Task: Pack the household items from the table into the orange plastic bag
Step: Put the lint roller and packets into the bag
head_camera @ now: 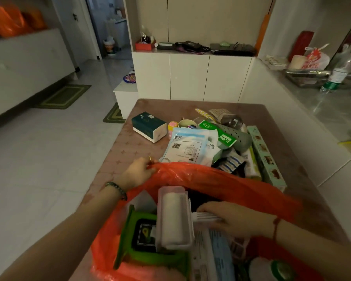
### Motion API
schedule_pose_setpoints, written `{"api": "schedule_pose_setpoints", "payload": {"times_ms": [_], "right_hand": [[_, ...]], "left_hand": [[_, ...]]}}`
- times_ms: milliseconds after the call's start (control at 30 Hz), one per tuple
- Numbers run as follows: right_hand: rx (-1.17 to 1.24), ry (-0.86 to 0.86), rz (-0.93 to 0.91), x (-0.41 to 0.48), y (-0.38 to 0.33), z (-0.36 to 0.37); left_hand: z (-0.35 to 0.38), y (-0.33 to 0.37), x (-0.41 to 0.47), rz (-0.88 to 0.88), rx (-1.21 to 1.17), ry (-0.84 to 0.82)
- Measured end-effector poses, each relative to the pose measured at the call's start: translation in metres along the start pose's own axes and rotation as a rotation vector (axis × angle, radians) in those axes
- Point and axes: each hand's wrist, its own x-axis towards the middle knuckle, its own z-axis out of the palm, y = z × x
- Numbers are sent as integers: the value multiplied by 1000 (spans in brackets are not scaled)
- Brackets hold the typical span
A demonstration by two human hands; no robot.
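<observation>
Orange plastic, thin and crinkled, forms the bag (221,177) that fills the lower centre of the frame, its mouth held open toward the viewer. The left hand (137,173) pinches the far rim at centre left, fingers closed on the film. The right hand (233,218), at lower right, lies inside the mouth with its fingers curled around the white handle of a lint roller (174,218); the roller lies flat beside a green wipes pack (148,240).

Judged step: seating the roller among the contents. To do it well, keep the left pinch high so the mouth does not collapse, and press the roller down flat against the wipes pack so that room remains on the dark, unfilled side of the bag.

Unpacked items sit above the bag in the frame: a teal tissue pack (148,126) at centre left, a white pouch (185,147) just beyond the rim, and a long pale-green box (265,157) along the right, its near end touching the bag. The table (120,151) shows bare surface on its left side. Its left edge is close to the left hand, so reaches should run over the bag rim, not sideways.
</observation>
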Motion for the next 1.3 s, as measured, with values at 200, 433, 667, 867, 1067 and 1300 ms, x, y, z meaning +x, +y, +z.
{"api": "schedule_pose_setpoints", "payload": {"times_ms": [200, 433, 667, 867, 1067, 1300], "right_hand": [[-86, 167, 40, 49, -1, 9], [-233, 300, 170, 81, 6, 21], [-592, 35, 154, 77, -17, 19], [204, 635, 78, 91, -3, -83], [581, 821, 682, 151, 59, -112], [350, 946, 822, 174, 86, -83]], "left_hand": [[1, 4, -7, 15, -94, 72], [-14, 2, -11, 98, -150, 75], [-17, 4, -9, 192, -112, -313], [-34, 3, 3, 116, -203, -360], [-15, -7, 61, -108, -213, -87], [28, -33, 131, -278, -133, -238]]}}
